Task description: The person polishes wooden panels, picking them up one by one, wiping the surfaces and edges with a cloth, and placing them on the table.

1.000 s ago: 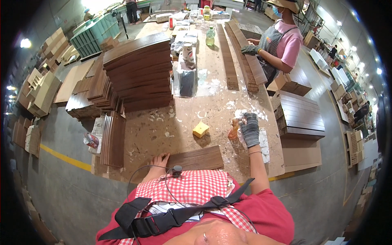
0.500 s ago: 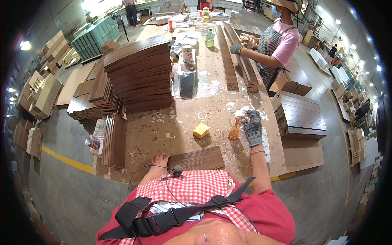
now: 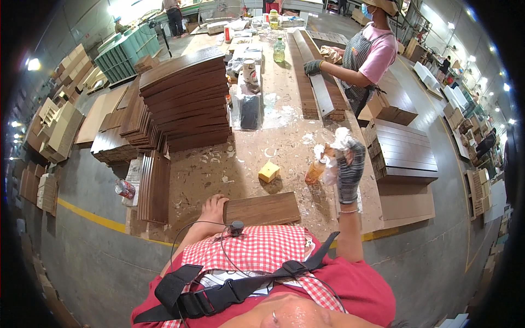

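Note:
A short dark-brown wood-grain board point(image 3: 262, 209) lies flat on the table in front of my body. My bare left hand point(image 3: 212, 209) rests at the board's left end with its fingers stretched out. On the right, my right hand point(image 3: 351, 172), in a grey striped knit glove, is raised above the table and closed on a crumpled white rag point(image 3: 343, 139). Just left of that hand stands a clear bottle with amber liquid point(image 3: 315, 171), white material at its top. Between the board and the bottle's left side sits a yellow sponge block point(image 3: 268, 171).
A tall stack of brown boards point(image 3: 186, 101) stands at the left, with upright boards point(image 3: 153, 188) nearer me. A printed can point(image 3: 124, 189) is at the left edge. Across the table, a co-worker point(image 3: 372, 60) handles long strips point(image 3: 321, 94). A green bottle point(image 3: 279, 50) stands farther back.
My right hand has lifted and turned beside the amber bottle, bringing the white rag up. My left hand stays by the board. The co-worker has shifted a long strip, now showing a pale face.

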Demonstrator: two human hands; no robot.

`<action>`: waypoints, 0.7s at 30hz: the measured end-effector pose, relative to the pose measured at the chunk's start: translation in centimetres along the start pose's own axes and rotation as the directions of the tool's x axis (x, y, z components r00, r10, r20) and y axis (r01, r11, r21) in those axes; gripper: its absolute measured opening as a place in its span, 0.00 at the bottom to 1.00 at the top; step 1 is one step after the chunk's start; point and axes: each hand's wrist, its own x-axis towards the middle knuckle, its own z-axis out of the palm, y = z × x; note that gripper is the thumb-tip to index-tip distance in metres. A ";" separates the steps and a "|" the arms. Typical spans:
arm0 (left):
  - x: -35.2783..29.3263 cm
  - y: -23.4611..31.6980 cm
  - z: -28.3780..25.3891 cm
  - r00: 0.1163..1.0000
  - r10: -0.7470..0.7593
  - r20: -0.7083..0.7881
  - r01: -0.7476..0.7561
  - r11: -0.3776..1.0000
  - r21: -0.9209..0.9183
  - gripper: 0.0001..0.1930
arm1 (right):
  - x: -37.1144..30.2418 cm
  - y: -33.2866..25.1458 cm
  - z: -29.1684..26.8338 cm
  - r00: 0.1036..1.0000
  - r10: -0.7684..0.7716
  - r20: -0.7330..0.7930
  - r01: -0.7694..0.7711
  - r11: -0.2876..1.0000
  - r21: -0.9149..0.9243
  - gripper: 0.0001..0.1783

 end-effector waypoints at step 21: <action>-0.3 2.1 -2.4 0.869 -0.476 0.133 0.182 0.058 -0.982 0.45 | -19.8 4.3 7.9 0.826 0.345 0.446 -0.151 0.897 -0.415 0.22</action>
